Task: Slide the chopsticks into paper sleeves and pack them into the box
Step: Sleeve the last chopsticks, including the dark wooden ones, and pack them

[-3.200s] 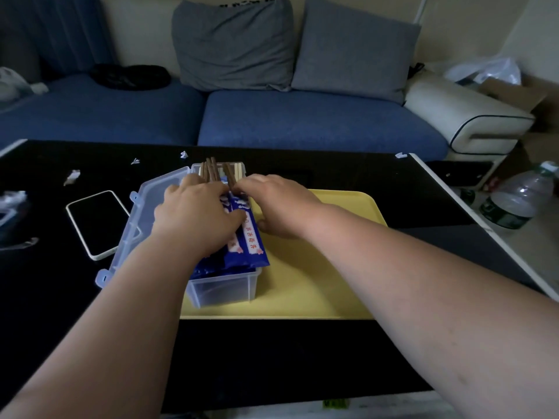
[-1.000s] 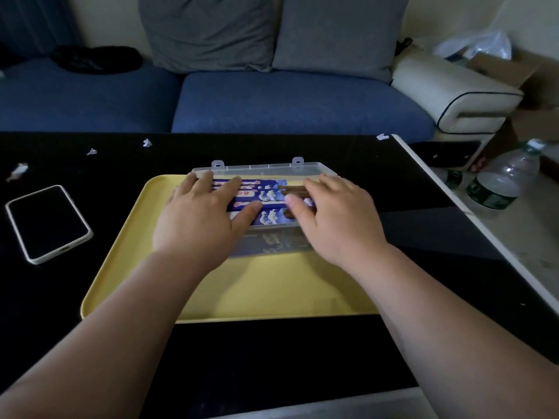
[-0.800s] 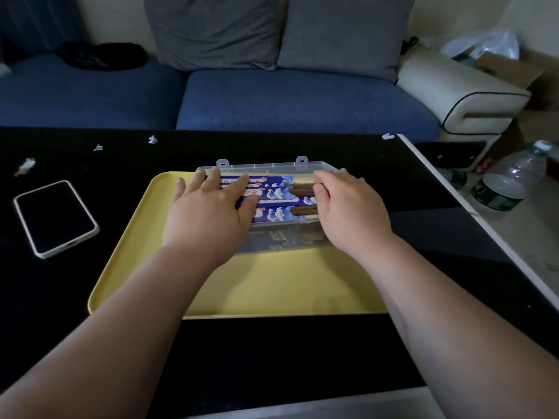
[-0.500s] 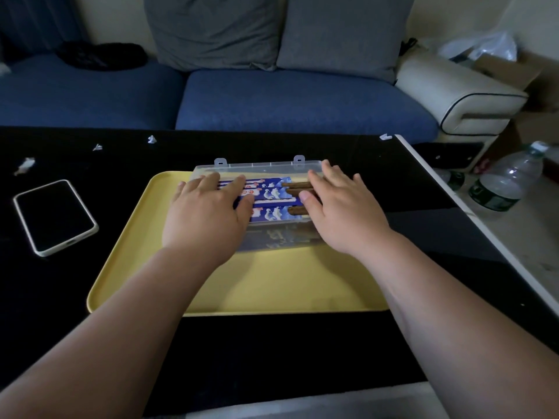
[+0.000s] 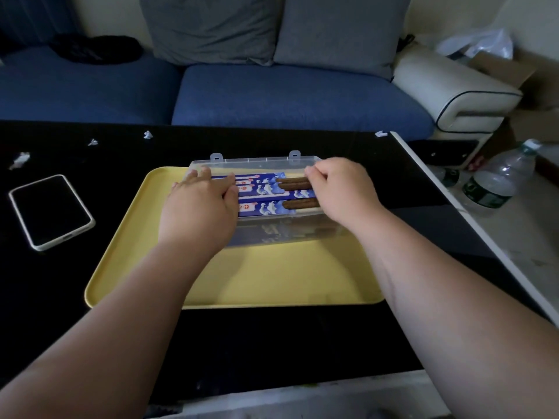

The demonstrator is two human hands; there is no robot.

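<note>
Clear plastic makes up the shallow rectangular box (image 5: 272,229), which is set on a yellow rectangular tray (image 5: 272,276) on the glossy black desk (image 5: 272,337). At least 3 blue printed paper sleeves (image 5: 263,190) are seen lying lengthwise in it, with the brown wooden chopsticks (image 5: 298,186) projecting from their right ends. The packed box is judged light and stiff, its smooth walls somewhat slippery. The thin sleeves are easily creased, so hold is best taken at the box's 2 short ends.

The left hand (image 5: 199,210) is laid flat over the box's left part, its fingers (image 5: 225,182) extended and pressing down. The right hand (image 5: 341,189) is arched over the right end with its fingers (image 5: 317,172) curled. Whether they grip the edge or merely press cannot be told.
</note>
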